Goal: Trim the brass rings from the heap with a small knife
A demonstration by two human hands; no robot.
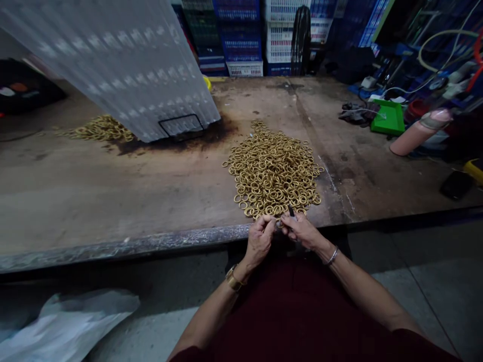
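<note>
A heap of brass-coloured rings [273, 171] lies near the front edge of the wooden table. Just before it, at the edge, my left hand [261, 236] pinches one brass-coloured ring [279, 223] between thumb and fingers. My right hand [304, 232] is closed around a slim tool [291, 211] whose black end sticks up past the fingers. Its working end is hidden by the hand, so its kind cannot be told. Both hands meet at the ring, with the right fingertips beside it.
A tall grey ribbed block [132, 65] stands on the wooden table [169, 191], with more rings [98, 128] at its left. To the right are a green tray [388, 116], a pink cylinder [418, 133] and a black object [456, 185]. Stacked crates [241, 37] line the back.
</note>
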